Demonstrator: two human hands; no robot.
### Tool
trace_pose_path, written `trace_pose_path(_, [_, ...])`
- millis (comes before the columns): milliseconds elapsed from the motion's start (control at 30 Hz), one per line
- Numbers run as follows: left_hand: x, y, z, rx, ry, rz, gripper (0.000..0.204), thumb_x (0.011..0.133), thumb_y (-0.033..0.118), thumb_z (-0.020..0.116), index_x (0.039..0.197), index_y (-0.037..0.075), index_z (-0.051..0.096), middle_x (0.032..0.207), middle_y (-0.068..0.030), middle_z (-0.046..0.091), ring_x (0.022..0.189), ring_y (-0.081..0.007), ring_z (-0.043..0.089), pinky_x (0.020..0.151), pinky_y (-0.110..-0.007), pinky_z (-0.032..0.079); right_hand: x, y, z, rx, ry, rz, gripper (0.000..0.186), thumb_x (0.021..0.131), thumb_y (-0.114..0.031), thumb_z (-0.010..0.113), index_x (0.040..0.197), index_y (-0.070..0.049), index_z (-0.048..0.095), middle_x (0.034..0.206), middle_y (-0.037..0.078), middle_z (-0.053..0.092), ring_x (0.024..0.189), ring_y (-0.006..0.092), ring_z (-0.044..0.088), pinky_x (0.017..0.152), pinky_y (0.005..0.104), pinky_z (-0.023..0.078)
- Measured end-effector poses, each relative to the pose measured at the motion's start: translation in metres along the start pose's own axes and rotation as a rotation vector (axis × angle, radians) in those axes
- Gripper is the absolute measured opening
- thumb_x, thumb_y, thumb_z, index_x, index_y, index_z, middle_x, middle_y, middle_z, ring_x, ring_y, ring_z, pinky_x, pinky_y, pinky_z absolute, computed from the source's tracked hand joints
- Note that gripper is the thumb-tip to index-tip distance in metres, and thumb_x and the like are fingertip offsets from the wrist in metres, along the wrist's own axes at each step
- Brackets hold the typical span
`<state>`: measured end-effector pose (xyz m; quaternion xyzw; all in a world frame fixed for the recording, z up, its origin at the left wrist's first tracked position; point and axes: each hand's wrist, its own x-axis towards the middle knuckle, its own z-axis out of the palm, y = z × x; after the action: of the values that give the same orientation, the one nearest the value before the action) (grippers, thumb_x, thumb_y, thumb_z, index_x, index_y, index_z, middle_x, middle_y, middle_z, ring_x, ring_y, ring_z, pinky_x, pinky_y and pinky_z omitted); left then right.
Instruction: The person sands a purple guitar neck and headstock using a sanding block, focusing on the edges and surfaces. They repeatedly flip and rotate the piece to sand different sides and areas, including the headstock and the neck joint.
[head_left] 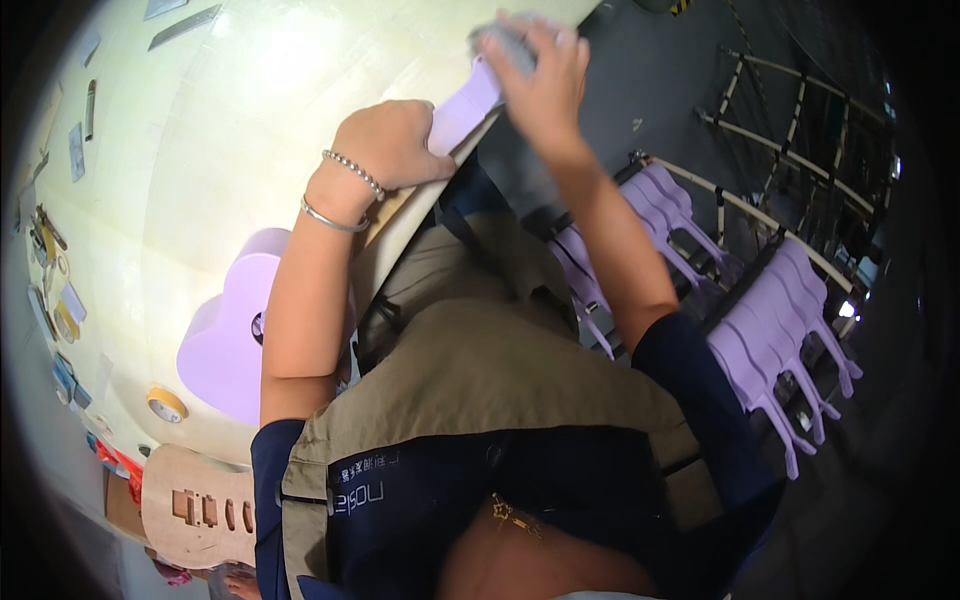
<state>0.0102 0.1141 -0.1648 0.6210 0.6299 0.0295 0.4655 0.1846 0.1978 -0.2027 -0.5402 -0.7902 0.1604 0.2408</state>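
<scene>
A light purple guitar-like instrument with a rounded, lobed body (225,350) lies along the table's edge, its neck (465,112) pointing away to the upper right. My left hand (385,145) is closed around the neck, thumb on the near side. At the neck's far end, my right hand (548,85) grips a soft grey pad (512,45) and presses it against the purple surface. My left forearm covers the middle of the instrument. Part of a dark opening shows in the body beside that arm.
The pale table (250,110) holds a yellow tape roll (167,404), a metal strip (185,27) and several small tools along its left rim. An unpainted wooden guitar body (195,505) is at lower left, near another person's hand (241,584). Purple instruments (775,320) hang on a rack at right.
</scene>
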Motion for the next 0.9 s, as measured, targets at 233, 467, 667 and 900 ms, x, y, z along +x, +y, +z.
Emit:
trace_pose_path(233, [-0.003, -0.004, 0.006, -0.001, 0.025, 0.004, 0.040, 0.065, 0.036, 0.070, 0.083, 0.000, 0.066, 0.079, -0.0203, 0.068, 0.077, -0.0364, 0.066, 0.072, -0.040, 0.054, -0.025, -0.020, 0.005, -0.058, 0.101, 0.083, 0.041, 0.078, -0.050, 0.072, 0.109, -0.023, 0.072, 0.114, 0.013, 0.055, 0.113, 0.0344, 0.046, 0.098, 0.0447, 0.038])
trace_pose_path(467, [0.001, -0.004, 0.004, -0.006, 0.011, 0.017, 0.040, 0.065, 0.036, 0.070, 0.083, 0.000, 0.067, 0.080, -0.0209, 0.068, 0.078, -0.0371, 0.066, 0.072, -0.041, 0.054, -0.008, -0.010, 0.012, -0.134, 0.134, 0.177, 0.045, 0.079, -0.055, 0.068, 0.107, -0.020, 0.072, 0.109, 0.016, 0.057, 0.109, 0.0353, 0.048, 0.096, 0.0448, 0.040])
trace_pose_path(667, [0.004, 0.004, 0.000, -0.034, -0.010, 0.031, 0.042, 0.064, 0.038, 0.071, 0.084, 0.001, 0.066, 0.083, -0.0204, 0.068, 0.080, -0.0366, 0.066, 0.072, -0.041, 0.053, 0.026, 0.022, 0.002, -0.137, 0.097, 0.246, 0.039, 0.079, -0.053, 0.068, 0.105, -0.024, 0.072, 0.115, 0.010, 0.055, 0.110, 0.0319, 0.046, 0.094, 0.0448, 0.038])
trace_pose_path(900, [0.002, 0.003, 0.005, -0.005, -0.027, -0.013, 0.043, 0.065, 0.039, 0.072, 0.084, 0.001, 0.065, 0.080, -0.0204, 0.067, 0.079, -0.0368, 0.066, 0.072, -0.041, 0.053, 0.015, 0.019, 0.004, -0.058, 0.086, 0.178, 0.040, 0.077, -0.055, 0.069, 0.105, -0.028, 0.073, 0.114, 0.007, 0.057, 0.109, 0.0291, 0.048, 0.093, 0.0432, 0.039])
